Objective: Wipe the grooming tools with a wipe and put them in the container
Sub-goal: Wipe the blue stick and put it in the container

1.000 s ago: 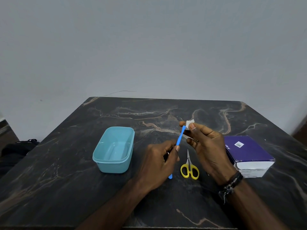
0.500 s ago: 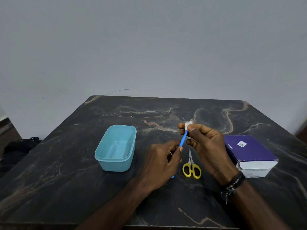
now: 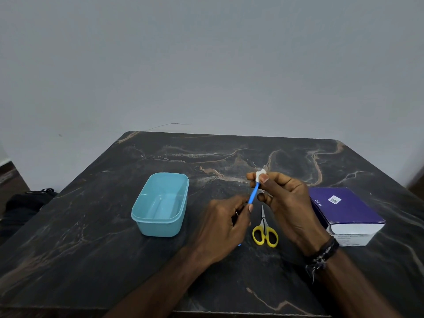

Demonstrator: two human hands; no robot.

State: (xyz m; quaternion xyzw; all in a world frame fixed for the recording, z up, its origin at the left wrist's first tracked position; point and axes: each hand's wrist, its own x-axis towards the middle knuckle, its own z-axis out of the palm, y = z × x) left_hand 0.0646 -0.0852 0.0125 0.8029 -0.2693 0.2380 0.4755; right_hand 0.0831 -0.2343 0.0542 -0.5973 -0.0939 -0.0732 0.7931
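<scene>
Blue tool [image 3: 254, 193], seemingly one, gripped by left hand [image 3: 226, 228]; right hand [image 3: 290, 203] pinches one wipe [image 3: 261, 173].

We see one view only, from a wide-angle camera worn on our head, looking forward and down. It faces a dark marbled table [image 3: 91, 226] that fills the lower half of the frame, with a plain grey wall [image 3: 206, 65] above. Our two forearms enter from the bottom edge, close to the lens. The table's far edge sits mid-frame; straight lines bow slightly towards the borders.
</scene>
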